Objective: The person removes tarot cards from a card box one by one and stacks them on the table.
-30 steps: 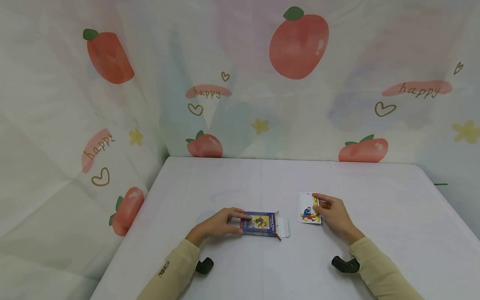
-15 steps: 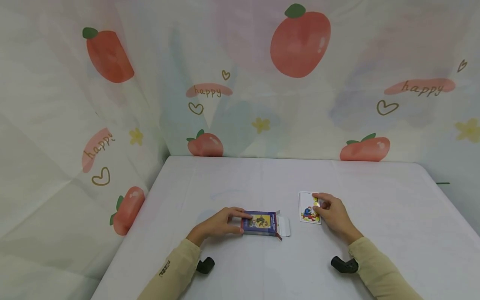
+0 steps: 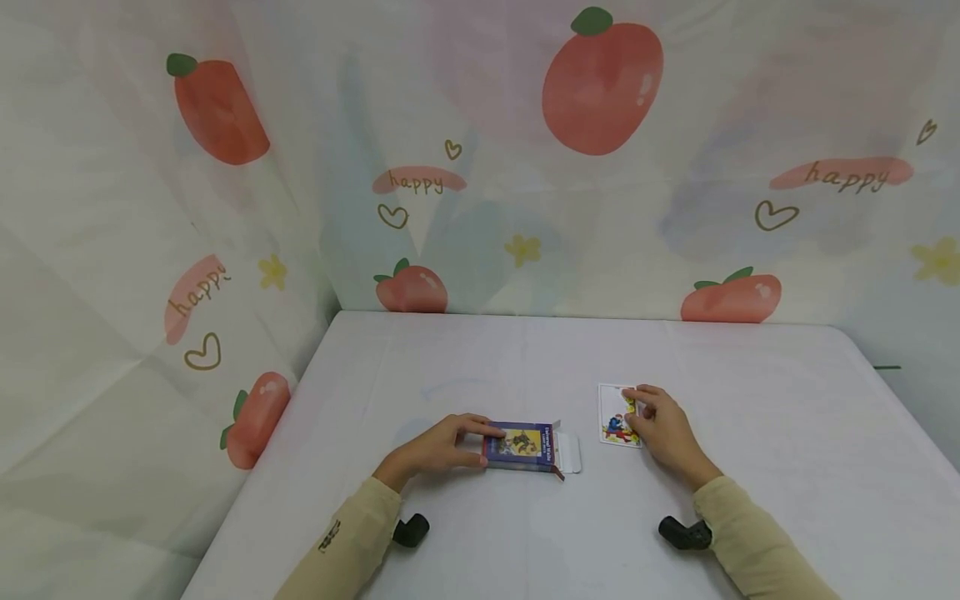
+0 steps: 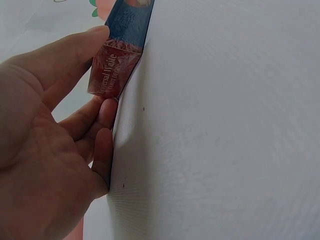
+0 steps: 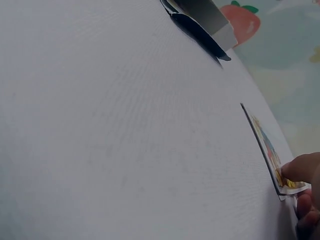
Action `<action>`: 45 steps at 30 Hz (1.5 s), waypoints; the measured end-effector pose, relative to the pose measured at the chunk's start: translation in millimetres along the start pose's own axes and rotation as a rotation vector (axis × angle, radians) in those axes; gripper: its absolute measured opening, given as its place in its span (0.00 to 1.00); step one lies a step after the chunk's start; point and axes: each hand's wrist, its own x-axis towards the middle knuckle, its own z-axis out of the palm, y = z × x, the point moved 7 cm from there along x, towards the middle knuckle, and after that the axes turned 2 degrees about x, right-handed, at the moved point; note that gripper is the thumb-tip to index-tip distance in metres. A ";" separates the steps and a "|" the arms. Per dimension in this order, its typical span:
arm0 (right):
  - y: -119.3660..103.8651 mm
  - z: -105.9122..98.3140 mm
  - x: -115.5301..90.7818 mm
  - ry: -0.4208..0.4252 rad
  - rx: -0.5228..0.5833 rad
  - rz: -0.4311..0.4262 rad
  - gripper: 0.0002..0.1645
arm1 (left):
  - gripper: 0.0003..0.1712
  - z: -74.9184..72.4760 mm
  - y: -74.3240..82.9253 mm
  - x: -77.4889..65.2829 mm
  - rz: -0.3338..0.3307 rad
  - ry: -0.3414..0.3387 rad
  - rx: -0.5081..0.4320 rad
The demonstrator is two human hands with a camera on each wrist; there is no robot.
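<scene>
A blue tarot deck box (image 3: 519, 447) with a yellow picture lies flat near the middle of the table. Its right end is open, with the white flap (image 3: 570, 455) sticking out. My left hand (image 3: 438, 450) grips its left end, fingers on top and thumb at the near side. In the left wrist view, the red end (image 4: 115, 70) reads "Universal Waite". To the right of the box, a small stack of tarot cards (image 3: 615, 417) lies face up, a colourful figure on top. My right hand (image 3: 671, 433) pinches its right edge, thumb (image 5: 297, 169) on the top card, fingers curled at the edge.
The table (image 3: 525, 533) has a white cloth. A printed curtain (image 3: 480, 100) hangs behind it and along the left. Black curved pieces (image 3: 411, 531) stick out at both wrists, above the cloth.
My right hand has shifted slightly, its fingers sliding a little over the cards' right edge. The stack's left edges look more even than before. The left hand and the box stay put.
</scene>
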 end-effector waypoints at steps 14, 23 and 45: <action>-1.8 1.3 -2.5 -0.008 -0.017 0.010 0.23 | 0.27 1.0 -0.4 0.4 -0.019 0.004 0.010; 0.8 0.7 -0.4 -0.018 0.001 0.026 0.25 | 0.27 1.0 0.0 0.7 -0.017 0.004 0.002; 3.2 -2.7 -2.9 -0.014 0.052 0.083 0.27 | 0.27 1.6 -0.3 1.4 -0.019 0.010 -0.004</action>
